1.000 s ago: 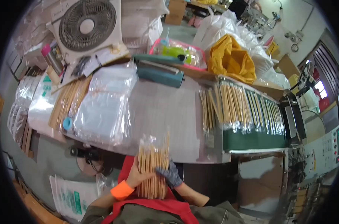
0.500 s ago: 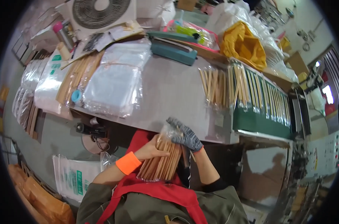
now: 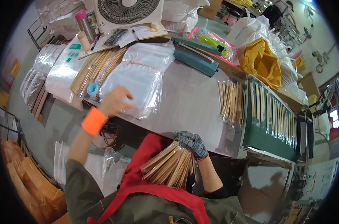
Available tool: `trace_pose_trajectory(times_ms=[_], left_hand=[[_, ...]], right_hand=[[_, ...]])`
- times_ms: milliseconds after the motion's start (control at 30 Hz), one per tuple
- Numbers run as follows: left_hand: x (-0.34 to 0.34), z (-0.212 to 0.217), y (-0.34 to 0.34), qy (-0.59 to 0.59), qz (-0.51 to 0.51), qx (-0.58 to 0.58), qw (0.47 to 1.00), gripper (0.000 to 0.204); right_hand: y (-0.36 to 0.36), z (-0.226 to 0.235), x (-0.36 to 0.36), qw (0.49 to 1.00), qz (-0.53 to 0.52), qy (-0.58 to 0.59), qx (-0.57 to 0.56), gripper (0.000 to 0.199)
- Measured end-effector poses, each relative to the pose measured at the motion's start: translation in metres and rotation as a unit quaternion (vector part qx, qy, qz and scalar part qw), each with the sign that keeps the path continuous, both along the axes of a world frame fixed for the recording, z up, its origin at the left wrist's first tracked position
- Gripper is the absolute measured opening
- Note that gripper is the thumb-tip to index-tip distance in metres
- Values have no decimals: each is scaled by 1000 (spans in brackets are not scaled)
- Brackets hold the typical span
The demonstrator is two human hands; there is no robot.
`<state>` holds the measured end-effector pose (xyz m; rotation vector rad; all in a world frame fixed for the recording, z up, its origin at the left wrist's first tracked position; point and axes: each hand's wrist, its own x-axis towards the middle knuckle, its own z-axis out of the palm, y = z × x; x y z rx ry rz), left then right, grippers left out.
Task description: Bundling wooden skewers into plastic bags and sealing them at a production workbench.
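Note:
Over my lap, my right hand, in a grey knitted glove, is closed round the gathered upper end of a bundle of thin wooden sticks. The sticks fan out below it, seemingly inside a clear bag. My left hand, bare with an orange wristband, is raised over the front left edge of the stack of clear plastic bags. Its fingers are loosely bent and apart, with nothing seen in them. String ties the stack across its upper part. I cannot tell whether the hand touches the bags.
Bagged sticks lie on the table at the right, beside a green conveyor belt carrying rows of stick packs. A teal bag sealer stands at the back. A blue tape roll lies left; a fan stands behind.
My left hand has let go of the stick bundle and moved up and left to the plastic bags. The right hand keeps the bundle, now slightly lower and more fanned. The view has shifted.

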<state>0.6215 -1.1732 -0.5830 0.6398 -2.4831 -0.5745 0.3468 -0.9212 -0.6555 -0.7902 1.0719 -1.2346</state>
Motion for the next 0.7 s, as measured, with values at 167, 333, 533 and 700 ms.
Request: trace_pose_trajectory(times_ms=[167, 333, 533, 700], left_hand=[[9, -12, -91, -177, -24, 95, 979, 14], [-85, -42, 20, -51, -123, 387, 913, 17], [-120, -119, 136, 26, -156, 173, 972, 14], [-119, -109, 156, 371, 238, 360, 822, 5]], right_hand=[[-10, 2, 5, 999, 26, 32, -30, 28], [4, 3, -3, 1000, -3, 18, -20, 30], [10, 31, 13, 929, 113, 263, -235, 28], [-32, 14, 16, 950, 87, 277, -115, 49]])
